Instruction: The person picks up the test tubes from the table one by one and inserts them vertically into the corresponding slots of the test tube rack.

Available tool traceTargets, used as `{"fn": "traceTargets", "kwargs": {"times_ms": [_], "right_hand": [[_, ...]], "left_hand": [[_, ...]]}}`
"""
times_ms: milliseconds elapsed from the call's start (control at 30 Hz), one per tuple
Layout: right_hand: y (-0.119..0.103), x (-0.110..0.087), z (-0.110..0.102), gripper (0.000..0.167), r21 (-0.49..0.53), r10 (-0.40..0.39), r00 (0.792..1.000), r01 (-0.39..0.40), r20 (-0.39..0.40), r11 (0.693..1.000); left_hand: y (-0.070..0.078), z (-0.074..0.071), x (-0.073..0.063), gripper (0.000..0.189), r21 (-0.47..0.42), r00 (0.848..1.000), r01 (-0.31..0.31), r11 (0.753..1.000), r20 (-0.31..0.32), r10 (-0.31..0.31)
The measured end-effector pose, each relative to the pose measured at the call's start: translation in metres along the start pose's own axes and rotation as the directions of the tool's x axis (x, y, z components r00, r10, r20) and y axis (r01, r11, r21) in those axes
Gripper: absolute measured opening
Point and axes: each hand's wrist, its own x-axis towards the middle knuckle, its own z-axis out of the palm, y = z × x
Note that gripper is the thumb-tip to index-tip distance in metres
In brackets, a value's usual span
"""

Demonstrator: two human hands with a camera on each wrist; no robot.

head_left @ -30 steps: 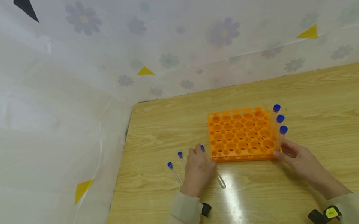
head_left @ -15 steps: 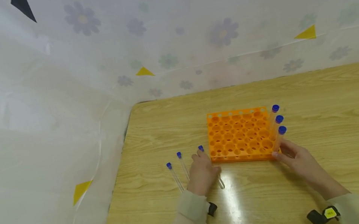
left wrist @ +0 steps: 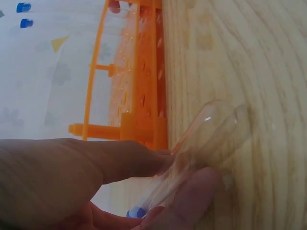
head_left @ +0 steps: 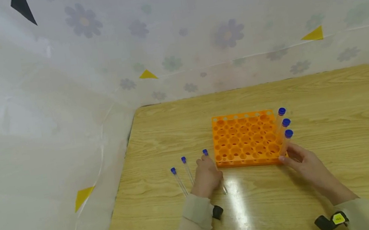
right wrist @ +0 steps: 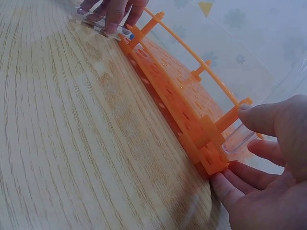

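Observation:
My left hand (head_left: 207, 177) pinches a clear test tube (left wrist: 204, 124) with a blue cap between thumb and fingers. In the left wrist view its rounded end points away from the palm, low over the table. Two more blue-capped tubes lie just left of that hand, one a thin tube (head_left: 180, 183) and the other a similar tube (head_left: 188, 170), partly hidden by it. My right hand (head_left: 309, 162) grips the front right corner of an orange test tube rack (head_left: 246, 162). Three wider tubes, such as the nearest tube (head_left: 287, 142), stand in the rack's right column, leaning slightly.
The wooden table (head_left: 338, 110) reaches back to a flowered plastic sheet (head_left: 232, 54). More sheeting hangs beyond the table's left edge. Black wrist cameras, like the right camera (head_left: 325, 224), sit on both wrists.
My left hand has shifted right onto the nearest tube and closed its fingers round it. The tube's lower end has moved slightly left. The right hand stays on the rack corner.

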Motion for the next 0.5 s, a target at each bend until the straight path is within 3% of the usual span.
{"fn": "traceTargets", "kwargs": {"times_ms": [500], "right_hand": [[-0.001, -0.001, 0.000, 0.078, -0.012, -0.008, 1.000, 0.008, -0.007, 1.000]], "left_hand": [[-0.009, -0.016, 0.004, 0.064, -0.089, 0.998, -0.006, 0.996, 0.062, 0.012]]}}
